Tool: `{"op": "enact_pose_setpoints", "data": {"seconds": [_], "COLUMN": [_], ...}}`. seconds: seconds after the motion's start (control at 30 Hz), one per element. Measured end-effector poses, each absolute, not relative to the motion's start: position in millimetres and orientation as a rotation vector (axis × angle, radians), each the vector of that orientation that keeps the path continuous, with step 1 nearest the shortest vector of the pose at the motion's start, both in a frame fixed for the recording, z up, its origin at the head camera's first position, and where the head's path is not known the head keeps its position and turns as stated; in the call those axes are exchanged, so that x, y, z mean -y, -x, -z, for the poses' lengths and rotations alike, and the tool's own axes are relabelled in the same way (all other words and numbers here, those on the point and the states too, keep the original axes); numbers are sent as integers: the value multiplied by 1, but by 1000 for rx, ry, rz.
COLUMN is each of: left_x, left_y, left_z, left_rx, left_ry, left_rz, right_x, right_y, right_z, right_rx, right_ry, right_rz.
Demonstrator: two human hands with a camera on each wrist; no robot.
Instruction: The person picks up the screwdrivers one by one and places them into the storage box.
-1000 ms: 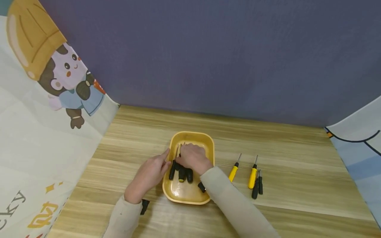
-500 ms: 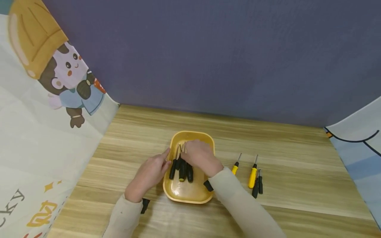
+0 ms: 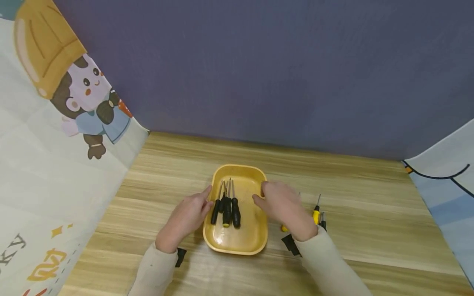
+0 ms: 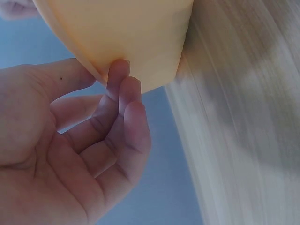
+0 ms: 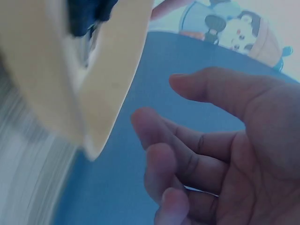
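A yellow plastic tray [image 3: 237, 244] stands on the table with several black-handled screwdrivers [image 3: 226, 213] lying side by side along its left half, shafts toward the far end. My left hand [image 3: 188, 218] grips the tray's left side. The left wrist view shows its thumb at the rim and the fingertips against the outer wall [image 4: 154, 42]. Over the tray's right rim is my right hand [image 3: 283, 205]. In the right wrist view that hand [image 5: 211, 145] has loosely bent fingers, thumb apart, and nothing between them.
To the right of the tray, partly behind the right hand and sleeve, lie a yellow-handled screwdriver [image 3: 316, 214] and a small black one [image 3: 323, 223]. Some yellow of another handle [image 3: 284, 228] shows under the right wrist. A dark blue wall [image 3: 259, 82] rises behind the table.
My right hand has left the screwdrivers inside the tray and moved right to the tray's right rim, uncovering them. The left hand has kept its place on the left rim.
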State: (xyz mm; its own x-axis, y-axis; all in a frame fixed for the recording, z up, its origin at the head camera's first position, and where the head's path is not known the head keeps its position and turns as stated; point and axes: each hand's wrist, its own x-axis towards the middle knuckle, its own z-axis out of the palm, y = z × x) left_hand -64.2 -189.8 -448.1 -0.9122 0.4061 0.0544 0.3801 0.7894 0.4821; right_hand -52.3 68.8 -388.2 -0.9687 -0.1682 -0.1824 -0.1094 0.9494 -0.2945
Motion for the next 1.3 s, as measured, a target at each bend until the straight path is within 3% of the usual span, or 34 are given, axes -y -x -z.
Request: {"op": "enact_pose_setpoints", "data": {"seconds": [0.47, 1.3], "left_x": [190, 193], "left_y": [63, 65], "left_z": [448, 447], "left_rx": [-2919, -2920], "left_ry": [-627, -635], "left_rz": [-758, -771], "right_x": [-138, -145], "right_y": [24, 27], "right_z": [426, 474], "right_rx": [-2882, -2804], "right_ry": [8, -181], "right_rz": [473, 483]}}
